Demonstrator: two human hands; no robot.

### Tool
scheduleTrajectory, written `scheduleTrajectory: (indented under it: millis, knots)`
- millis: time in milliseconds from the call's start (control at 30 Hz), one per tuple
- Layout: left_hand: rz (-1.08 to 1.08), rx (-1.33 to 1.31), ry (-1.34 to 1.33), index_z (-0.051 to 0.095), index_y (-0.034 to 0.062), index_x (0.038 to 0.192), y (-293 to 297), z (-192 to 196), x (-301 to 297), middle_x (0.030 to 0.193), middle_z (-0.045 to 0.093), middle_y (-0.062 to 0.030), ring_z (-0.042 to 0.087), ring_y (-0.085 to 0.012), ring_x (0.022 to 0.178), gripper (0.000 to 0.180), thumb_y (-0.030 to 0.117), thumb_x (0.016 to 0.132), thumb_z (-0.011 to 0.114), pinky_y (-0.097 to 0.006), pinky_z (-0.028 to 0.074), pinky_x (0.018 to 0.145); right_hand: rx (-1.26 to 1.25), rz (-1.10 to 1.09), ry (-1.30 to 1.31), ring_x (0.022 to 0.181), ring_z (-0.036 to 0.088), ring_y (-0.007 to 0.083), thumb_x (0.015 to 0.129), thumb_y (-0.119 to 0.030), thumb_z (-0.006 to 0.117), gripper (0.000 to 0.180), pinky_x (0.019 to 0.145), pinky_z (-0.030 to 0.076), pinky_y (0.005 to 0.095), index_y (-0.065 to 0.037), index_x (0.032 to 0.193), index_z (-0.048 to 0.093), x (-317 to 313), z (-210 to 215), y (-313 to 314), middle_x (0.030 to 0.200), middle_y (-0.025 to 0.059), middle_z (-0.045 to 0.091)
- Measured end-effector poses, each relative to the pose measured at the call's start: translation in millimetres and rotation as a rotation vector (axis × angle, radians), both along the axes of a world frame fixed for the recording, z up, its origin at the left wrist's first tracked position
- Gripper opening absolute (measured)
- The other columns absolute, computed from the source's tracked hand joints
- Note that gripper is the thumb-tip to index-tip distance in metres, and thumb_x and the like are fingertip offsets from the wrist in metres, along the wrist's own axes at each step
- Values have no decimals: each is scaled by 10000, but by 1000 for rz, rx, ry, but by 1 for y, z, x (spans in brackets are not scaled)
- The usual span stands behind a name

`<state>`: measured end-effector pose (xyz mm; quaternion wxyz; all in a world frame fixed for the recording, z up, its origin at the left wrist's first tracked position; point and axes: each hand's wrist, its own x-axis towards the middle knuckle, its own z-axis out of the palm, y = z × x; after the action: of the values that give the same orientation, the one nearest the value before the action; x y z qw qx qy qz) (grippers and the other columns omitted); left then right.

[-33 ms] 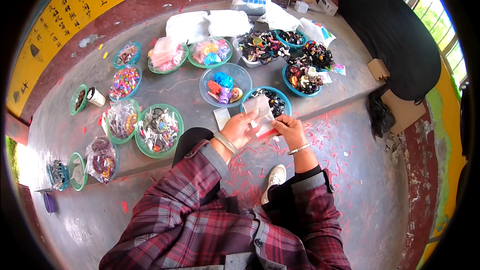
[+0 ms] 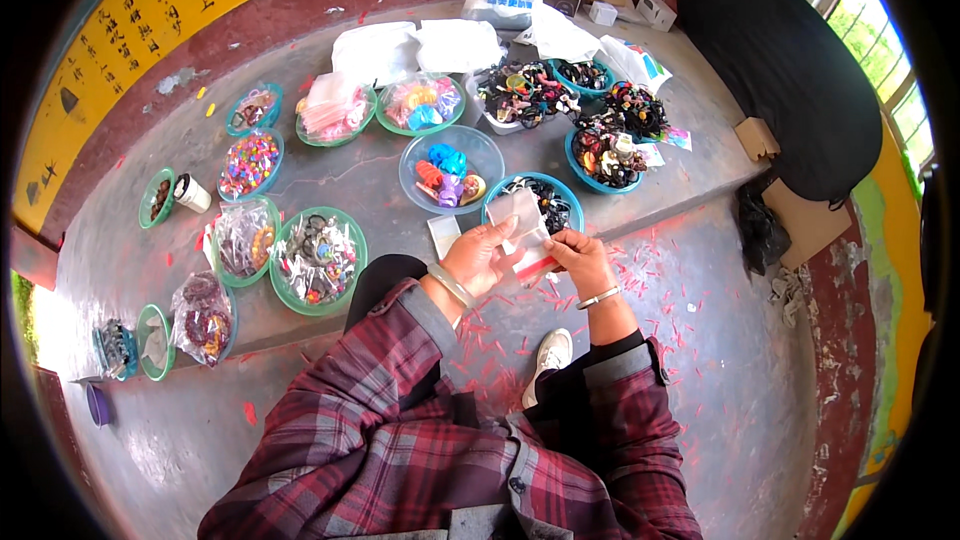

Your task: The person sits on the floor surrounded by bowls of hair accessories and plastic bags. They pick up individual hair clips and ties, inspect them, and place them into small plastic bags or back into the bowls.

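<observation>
A small clear plastic bag with a red strip along its lower edge is stretched between my two hands. My left hand pinches one side of it between thumb and fingers. At the red-edged corner, my right hand grips the bag with thumb and forefinger. What lies inside the bag, if anything, is too small to tell. Just beyond my hands stands a blue bowl of black hair ties, partly hidden by the bag. A small whitish packet lies beside my left hand.
A raised grey ledge carries several bowls and baskets of coloured hair accessories. A clear bowl holds blue, red and purple pieces. White bags lie farther back. Red scraps litter the floor; a large black bag stands at right.
</observation>
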<state>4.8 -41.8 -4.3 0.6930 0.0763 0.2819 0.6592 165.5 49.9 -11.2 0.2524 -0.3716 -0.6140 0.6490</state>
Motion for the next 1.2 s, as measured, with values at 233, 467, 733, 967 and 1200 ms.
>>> scheduleTrajectory:
  millis: [233,467,733,967,1200]
  knots:
    - [-15,63,-73,536,81,1050,-4,1,-8,1017,576,-43,570,-183,921,243,193,835,556,-329,522,732,-113,185,-1,588,566,92,771,-106,627,126,526,430,208,4,832,615,0,15,-7,711,33,609]
    - [-22,83,-12,522,63,1074,-2,0,-9,1024,570,-70,567,-212,922,273,209,844,542,-330,514,740,33,212,-98,650,551,84,755,-48,601,172,575,441,219,10,917,609,2,8,-2,758,18,608]
    - [-21,35,232,520,28,1070,-1,-11,-3,1024,577,-85,570,-204,928,272,175,842,535,-343,495,788,122,40,78,769,513,60,744,19,491,239,704,416,211,-3,958,595,-1,0,1,835,-8,587]
    - [-34,45,267,522,-29,1052,-3,1,4,990,582,-132,589,-240,898,276,125,824,546,-376,497,803,64,-99,215,695,498,45,773,-71,614,113,611,397,172,-11,867,591,-6,7,-4,767,-15,570]
    - [-38,46,334,517,-14,1078,-3,-12,5,1016,578,-114,582,-237,914,300,138,821,547,-367,508,781,135,-96,225,625,481,32,744,-64,653,99,558,396,172,-22,785,574,-9,10,-8,690,-30,552]
